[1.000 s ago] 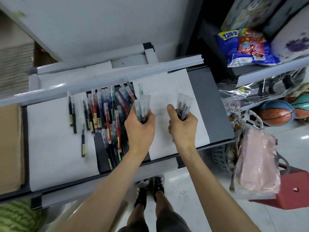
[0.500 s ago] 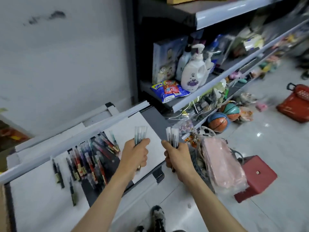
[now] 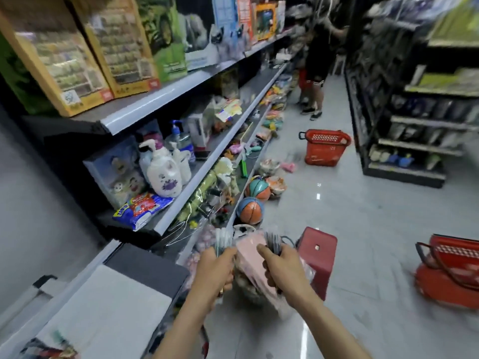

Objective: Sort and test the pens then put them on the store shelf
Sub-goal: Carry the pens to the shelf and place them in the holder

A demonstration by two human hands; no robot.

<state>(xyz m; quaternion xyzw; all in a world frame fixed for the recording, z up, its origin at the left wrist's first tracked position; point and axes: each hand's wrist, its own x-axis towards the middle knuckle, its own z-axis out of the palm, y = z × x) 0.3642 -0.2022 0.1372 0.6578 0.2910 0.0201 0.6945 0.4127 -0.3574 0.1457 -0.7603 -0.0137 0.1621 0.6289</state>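
- Shop aisle: grey tiled floor (image 3: 363, 229) with shelving down both sides; the whole view is motion-blurred.
- Left hand (image 3: 216, 270): fingers curled round the left pens (image 3: 223, 242), a bundle held upright out over the aisle, past the end of the low shelf (image 3: 145, 265).
- Right hand (image 3: 282, 268): fingers curled round the right pens (image 3: 273, 242), a second upright bundle, near the first but not touching it.
- Pink bag (image 3: 252, 257): behind and below both hands, its top showing between the two bundles.
- White sheet (image 3: 111, 304): flat on the low shelf, left of the left forearm.
- Loose pens (image 3: 46, 352): on the same shelf at the bottom-left corner, too blurred to count.
- Red stool (image 3: 317, 255): on the floor, just right of the right hand.
- Two orange-and-blue balls, near (image 3: 250, 210) and far (image 3: 258, 189): at the foot of the left shelving, beyond the hands.
- Snack packet (image 3: 142, 207) and pump bottle (image 3: 163, 174): side by side on the middle shelf, packet at the front edge.
- Boxes (image 3: 77, 47): upright in a row on the top shelf.
- Red baskets: one (image 3: 325, 147) mid-aisle, one (image 3: 451, 270) at the right edge, well apart.
- Person (image 3: 315, 60): standing at the far end of the aisle.
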